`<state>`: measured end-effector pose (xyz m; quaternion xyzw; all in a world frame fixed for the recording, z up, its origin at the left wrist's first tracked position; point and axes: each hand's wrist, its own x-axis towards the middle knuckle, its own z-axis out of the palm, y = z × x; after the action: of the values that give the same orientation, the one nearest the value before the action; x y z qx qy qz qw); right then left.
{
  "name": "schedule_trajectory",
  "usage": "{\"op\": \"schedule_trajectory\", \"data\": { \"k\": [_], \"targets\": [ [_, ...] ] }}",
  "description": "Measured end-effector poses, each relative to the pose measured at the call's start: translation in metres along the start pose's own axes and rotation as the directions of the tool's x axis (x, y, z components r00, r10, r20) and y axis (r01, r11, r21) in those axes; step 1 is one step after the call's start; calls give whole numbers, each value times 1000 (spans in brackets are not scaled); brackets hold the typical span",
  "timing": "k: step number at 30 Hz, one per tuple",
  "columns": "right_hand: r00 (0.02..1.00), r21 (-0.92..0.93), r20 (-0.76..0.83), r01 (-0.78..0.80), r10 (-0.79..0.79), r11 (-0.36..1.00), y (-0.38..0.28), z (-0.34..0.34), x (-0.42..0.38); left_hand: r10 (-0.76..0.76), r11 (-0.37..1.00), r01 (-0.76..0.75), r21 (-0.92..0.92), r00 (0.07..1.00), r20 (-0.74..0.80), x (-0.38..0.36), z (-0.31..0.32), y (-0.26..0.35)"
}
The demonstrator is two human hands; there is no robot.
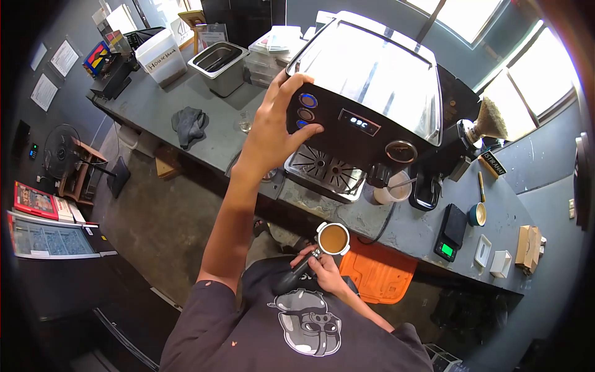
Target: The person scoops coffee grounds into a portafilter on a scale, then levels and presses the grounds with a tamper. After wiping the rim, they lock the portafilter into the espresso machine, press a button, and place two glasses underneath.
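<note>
My left hand (273,129) reaches up to the left front corner of the espresso machine (347,124). Its fingers lie at the top corner and its thumb stretches across the panel by the lowest lit button (302,124), thumb and forefinger spread apart. Close to my body, my right hand (322,271) is closed around the black handle of a portafilter (301,273). Level brown coffee grounds (333,238) fill the portafilter's basket, which faces up. Below the machine's front is a slotted drip tray (325,172). The small display (359,122) is lit.
A coffee grinder (462,142) with beans in its hopper stands right of the machine. Along the right counter are a scale (452,232) and a cup (477,214). A grey cloth (189,126), metal container (218,62) and white bin (162,59) are on the left counter.
</note>
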<state>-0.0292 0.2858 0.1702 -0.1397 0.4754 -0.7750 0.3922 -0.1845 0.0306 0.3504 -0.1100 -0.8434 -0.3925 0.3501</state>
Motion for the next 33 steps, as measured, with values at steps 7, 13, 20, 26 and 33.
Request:
{"op": "schedule_trajectory", "data": {
  "k": [7,13,20,26,33],
  "targets": [
    [997,46,-45,-55,57,997,9,-1,-5,-14,1000,14,-15,1000,13,-2,1,-1],
    [1000,-12,-24,17,-17,1000,2,-3,1,-10,1000,10,17,1000,8,-3,0,1],
    [1000,-25,-7,7,-7,1000,-4,-7,5,5,1000,-5,2,1000,12,-2,-1,3],
    [999,-2,-32,-5,5,1000,-4,-6,1,0,1000,1,-19,1000,26,-3,1,-1],
    [1000,-36,-16,1,-1,999,-10,-7,4,-58,992,59,-112,998,15,-3,3,0]
  ]
}}
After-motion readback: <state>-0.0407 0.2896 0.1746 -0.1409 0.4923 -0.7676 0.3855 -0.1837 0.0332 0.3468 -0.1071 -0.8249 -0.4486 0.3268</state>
